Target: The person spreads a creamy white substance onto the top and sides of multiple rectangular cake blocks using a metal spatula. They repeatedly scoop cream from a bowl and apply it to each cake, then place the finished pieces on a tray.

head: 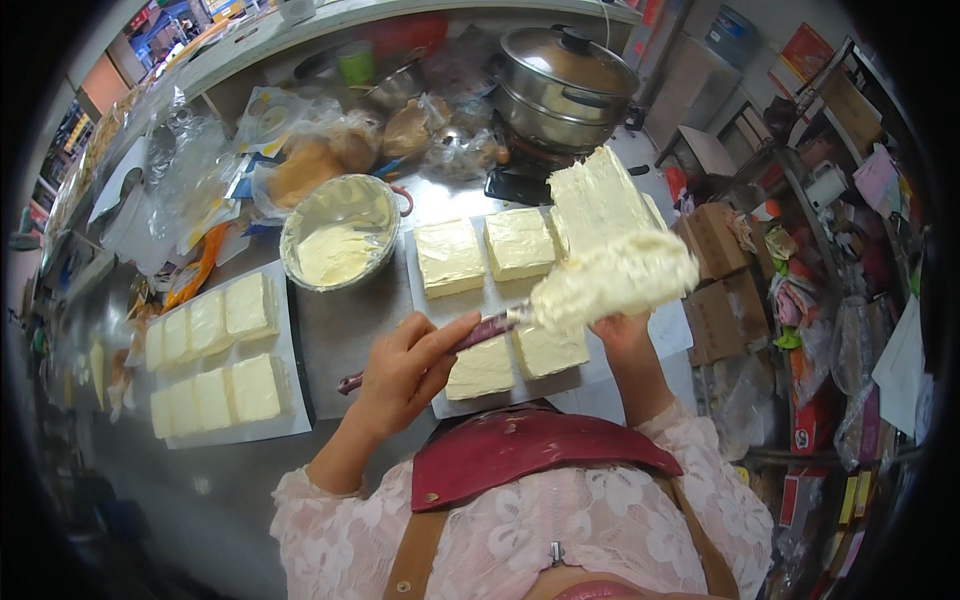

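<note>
My left hand [405,367] grips the dark reddish handle [487,331] of a spatula. Thick pale-yellow cream [615,281] covers the blade. Behind it, my right hand [625,330] supports a raised, cream-coated block [600,199], seemingly cake; most of its fingers are hidden. Several coated square blocks [448,255] sit on a white board [416,304] below. Left of that, a metal bowl [395,251] contains cream and a utensil. Two rows of coated blocks [251,306] rest on another white board [296,375] at the left.
A lidded steel steamer pot [566,94] stands at the back right, with a black phone-like object [517,188] in front. Plastic bags [187,180] and wrapped items crowd the back left. Cardboard boxes [724,319] and loaded shelves line the right side.
</note>
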Tool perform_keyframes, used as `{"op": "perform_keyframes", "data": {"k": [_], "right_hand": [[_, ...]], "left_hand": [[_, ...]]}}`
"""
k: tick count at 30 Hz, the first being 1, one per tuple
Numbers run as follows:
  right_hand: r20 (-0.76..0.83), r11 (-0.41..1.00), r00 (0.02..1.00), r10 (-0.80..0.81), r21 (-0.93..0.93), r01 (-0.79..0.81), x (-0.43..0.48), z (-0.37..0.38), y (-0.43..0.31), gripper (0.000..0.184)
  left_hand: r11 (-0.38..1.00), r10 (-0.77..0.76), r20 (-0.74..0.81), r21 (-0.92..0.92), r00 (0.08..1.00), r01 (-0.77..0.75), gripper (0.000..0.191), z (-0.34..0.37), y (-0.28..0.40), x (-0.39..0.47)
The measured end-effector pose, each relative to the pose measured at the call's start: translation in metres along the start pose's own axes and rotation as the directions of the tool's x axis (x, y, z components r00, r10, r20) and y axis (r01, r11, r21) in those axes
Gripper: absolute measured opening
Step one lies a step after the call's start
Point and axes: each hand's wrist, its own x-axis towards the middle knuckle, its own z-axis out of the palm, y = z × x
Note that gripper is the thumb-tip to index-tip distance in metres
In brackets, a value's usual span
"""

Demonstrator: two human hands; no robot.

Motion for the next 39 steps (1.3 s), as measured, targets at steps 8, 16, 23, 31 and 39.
{"op": "perform_keyframes", "data": {"k": [8,16,23,31,39], "right_hand": [[0.432,0.052,0.897,0.098,0.898,-0.438,0.020,-0.025,-0.028,0.053],[0.498,-0.007,0.867,0.007,0.867,-0.498,0.036,-0.010,-0.100,0.074],[0.483,-0.025,0.876,-0.002,0.875,-0.483,0.031,-0.013,-0.085,0.065],[0.287,0.211,0.942,0.174,0.924,-0.320,0.024,-0.017,-0.083,0.048],[0.317,0.493,0.948,0.024,0.822,-0.287,0.029,-0.006,-0.084,0.038]], "left_hand": [[0.860,-0.434,-0.167,-0.369,0.885,0.352,0.037,-0.046,-0.029,-0.031],[0.360,-0.432,-0.011,0.915,0.902,0.183,0.019,-0.165,-0.154,0.005],[0.393,-0.545,0.258,0.919,0.798,-0.029,0.016,-0.129,-0.213,0.028],[0.507,-0.858,0.189,0.452,0.477,0.733,0.032,-0.139,-0.225,0.008],[0.393,-0.743,0.028,0.827,0.669,0.402,0.031,-0.128,-0.236,-0.015]]}}
